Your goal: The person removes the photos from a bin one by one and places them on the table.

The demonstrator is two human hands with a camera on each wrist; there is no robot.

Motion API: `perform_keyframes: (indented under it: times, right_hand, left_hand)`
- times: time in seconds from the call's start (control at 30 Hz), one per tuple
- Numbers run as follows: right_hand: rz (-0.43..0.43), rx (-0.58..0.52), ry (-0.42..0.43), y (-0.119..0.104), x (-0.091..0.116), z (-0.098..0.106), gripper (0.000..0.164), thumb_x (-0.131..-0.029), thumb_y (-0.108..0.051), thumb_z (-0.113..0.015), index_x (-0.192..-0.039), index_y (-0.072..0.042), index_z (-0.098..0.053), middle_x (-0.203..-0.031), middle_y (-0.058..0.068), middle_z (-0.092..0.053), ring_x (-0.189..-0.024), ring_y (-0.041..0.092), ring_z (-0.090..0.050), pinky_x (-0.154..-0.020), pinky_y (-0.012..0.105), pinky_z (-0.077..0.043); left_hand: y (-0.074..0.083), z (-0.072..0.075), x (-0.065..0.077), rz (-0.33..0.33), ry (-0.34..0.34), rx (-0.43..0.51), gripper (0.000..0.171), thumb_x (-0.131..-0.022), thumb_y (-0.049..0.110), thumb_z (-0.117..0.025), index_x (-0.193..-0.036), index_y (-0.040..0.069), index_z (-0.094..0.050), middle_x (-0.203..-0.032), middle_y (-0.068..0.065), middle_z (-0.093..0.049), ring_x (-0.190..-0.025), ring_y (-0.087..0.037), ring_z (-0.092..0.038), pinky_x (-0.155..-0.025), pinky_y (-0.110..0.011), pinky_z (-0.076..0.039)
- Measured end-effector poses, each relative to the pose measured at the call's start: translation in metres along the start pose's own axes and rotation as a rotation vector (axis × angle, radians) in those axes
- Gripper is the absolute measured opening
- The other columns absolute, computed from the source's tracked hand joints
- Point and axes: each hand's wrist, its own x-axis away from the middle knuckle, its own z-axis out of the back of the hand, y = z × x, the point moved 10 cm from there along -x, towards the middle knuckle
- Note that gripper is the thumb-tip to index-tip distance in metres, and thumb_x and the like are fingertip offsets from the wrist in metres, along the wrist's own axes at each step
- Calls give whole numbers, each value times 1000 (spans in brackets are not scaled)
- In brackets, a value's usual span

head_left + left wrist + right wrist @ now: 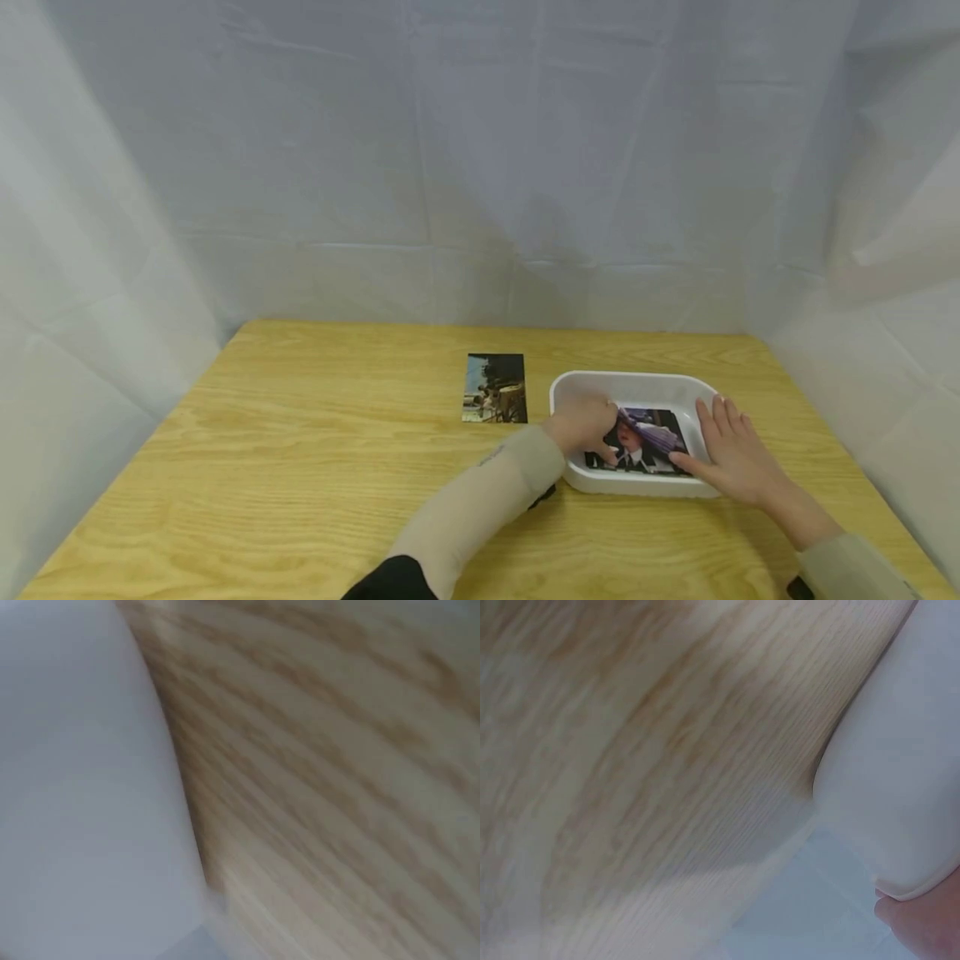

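Note:
A white tray (637, 486) stands on the right side of the wooden table, with a glossy photo (660, 437) in purple and dark tones lying inside it. My left hand (585, 427) reaches over the tray's left side. Its curled fingers and thumb hold the photo at its left edge. On the right rim rests my right hand (738, 454), its fingers straight and its thumb pointing in toward the photo's right edge. The right wrist view catches part of that hand (930, 922) beside the tray wall (900, 772). Whether more photos lie beneath is hidden.
Another photo (495, 389), a dark outdoor scene, lies flat on the table (300, 450) left of the tray. White sheeting (465, 167) hangs behind and at both sides. The left wrist view holds only the tray's white wall (90, 787) and wood grain.

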Motion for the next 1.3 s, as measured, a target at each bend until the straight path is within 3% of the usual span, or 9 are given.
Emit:
perform_keyframes:
  times: [0.17, 0.37, 0.57, 0.7, 0.97, 1.17, 1.3]
  right_hand:
    - [-2, -6, 5, -1, 0, 0, 90, -85, -51, -48, -132, 18, -13, -132, 43, -5, -123, 51, 0, -95, 60, -8]
    - [-5, -3, 0, -3, -1, 0, 91, -85, -51, -47, -132, 18, -13, -132, 42, -6, -123, 51, -1, -96, 60, -7]
    - [-9, 1, 2, -4, -1, 1, 90, -85, -51, -47, -132, 18, -13, -132, 42, -5, -123, 51, 0, -95, 61, -8]
    - [-4, 9, 11, -5, 0, 3, 90, -85, -51, -46, -132, 18, -12, -132, 42, -6, -123, 51, -2, -95, 61, -10]
    - [-2, -9, 23, -6, 0, 3, 90, -85, -49, -47, -133, 17, -11, -133, 42, -7, -123, 51, -3, -95, 60, -9]
    - [-2, 7, 34, -5, -1, 4, 90, -85, -50, -48, -132, 17, -13, -133, 41, -8, -123, 52, -6, -95, 60, -10]
    - [4, 10, 41, -6, -3, 5, 90, -84, -50, -48, -133, 17, -13, -133, 41, -7, -123, 52, -6, -95, 60, -9]
  left_hand:
    - [-5, -1, 2, 61, -13, 68, 67, -60, 60, -69, -107, 15, -55, -97, 3, -55, -88, -9, -50, -74, -23, -43]
    - [-10, 0, 4, 107, -5, 151, 71, -57, 56, -73, -111, 14, -53, -106, 1, -51, -99, -11, -44, -80, -26, -41]
    - [-9, 7, 2, 71, 64, 198, 66, -58, 49, -77, -109, 14, -54, -106, 2, -52, -99, -12, -45, -85, -23, -37]
    - [-11, 16, 1, 50, 136, 267, 52, -61, 43, -77, -101, 16, -59, -94, 5, -54, -87, -8, -48, -79, -18, -37]
    - [-20, 35, 7, -3, 288, 542, 16, -73, 23, -73, -79, 11, -64, -75, 6, -60, -70, -6, -51, -67, -14, -39]
    - [-27, 38, 11, -20, 296, 822, 10, -79, 9, -66, -87, 3, -64, -81, -3, -63, -73, -8, -55, -66, -14, -41]
    - [-39, 44, 18, 29, 338, 880, 13, -83, 8, -61, -94, 2, -64, -85, -5, -62, -75, -11, -55, -65, -16, -41]
